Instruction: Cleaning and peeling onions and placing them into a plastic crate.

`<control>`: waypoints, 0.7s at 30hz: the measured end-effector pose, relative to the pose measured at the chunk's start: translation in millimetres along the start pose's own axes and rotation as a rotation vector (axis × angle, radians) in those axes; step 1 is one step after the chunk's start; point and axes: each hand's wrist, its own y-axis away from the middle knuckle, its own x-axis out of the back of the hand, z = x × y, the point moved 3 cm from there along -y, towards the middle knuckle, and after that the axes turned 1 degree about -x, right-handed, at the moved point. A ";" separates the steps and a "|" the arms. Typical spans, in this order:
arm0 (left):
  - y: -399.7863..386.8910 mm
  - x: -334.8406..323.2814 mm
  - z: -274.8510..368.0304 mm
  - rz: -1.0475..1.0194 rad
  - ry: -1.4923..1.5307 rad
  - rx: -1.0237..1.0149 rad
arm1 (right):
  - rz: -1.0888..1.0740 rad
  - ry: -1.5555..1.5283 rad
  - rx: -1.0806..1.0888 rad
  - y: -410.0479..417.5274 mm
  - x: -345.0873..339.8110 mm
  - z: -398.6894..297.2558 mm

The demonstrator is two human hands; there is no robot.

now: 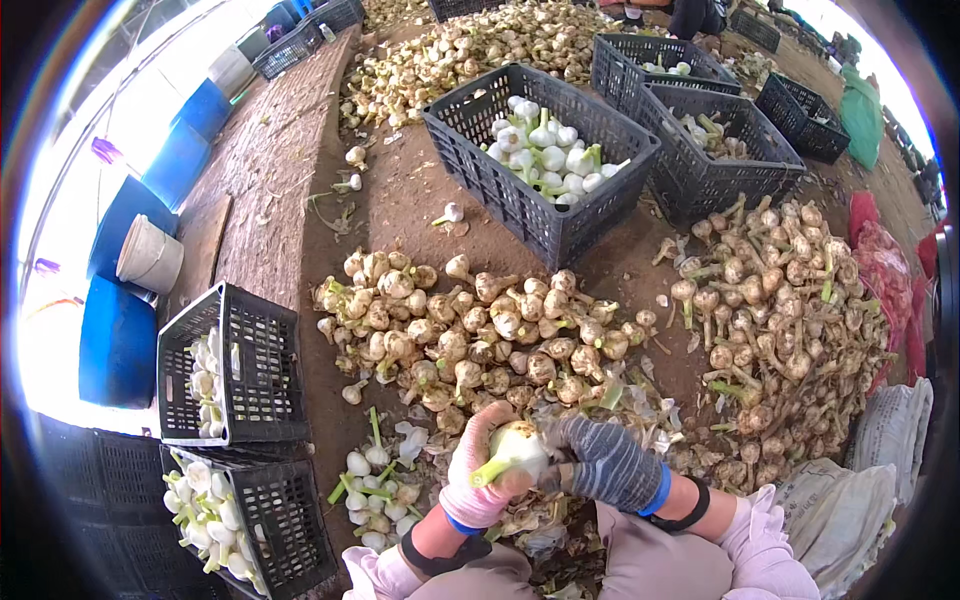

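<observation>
A garlic bulb (519, 448) with a short green stem is in my left hand (474, 474), which wears a pink and white knit glove. Its outer skin looks white, with a brownish root end. My right hand (611, 461), in a grey-blue knit glove, touches the bulb's right side with its fingertips; whether it grips any skin is hard to tell. Beyond both hands lies a heap of unpeeled garlic bulbs (465, 330) with brown, soiled skins. Clean white bulbs (375, 502) with green stems lie on the ground left of my left hand, beside loose papery skins (544, 517).
A black plastic crate (487, 199) of white garlic stands ahead; more crates (720, 176) stand behind it to the right. Crates (281, 517) of garlic line the left. A larger garlic heap (787, 315), woven sacks (836, 510) and red netting (881, 255) lie right. A person (694, 19) is far back.
</observation>
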 end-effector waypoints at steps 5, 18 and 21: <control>6.9 -5.6 10.9 -0.071 0.325 0.185 | 0.296 -0.059 -0.218 -5.8 16.5 14.5; -0.4 -6.1 14.1 -0.221 0.252 0.255 | -0.111 -0.696 -0.384 2.7 7.8 7.2; -4.9 -7.3 15.5 -0.172 0.203 0.303 | 0.039 -0.676 -0.327 2.2 7.0 12.9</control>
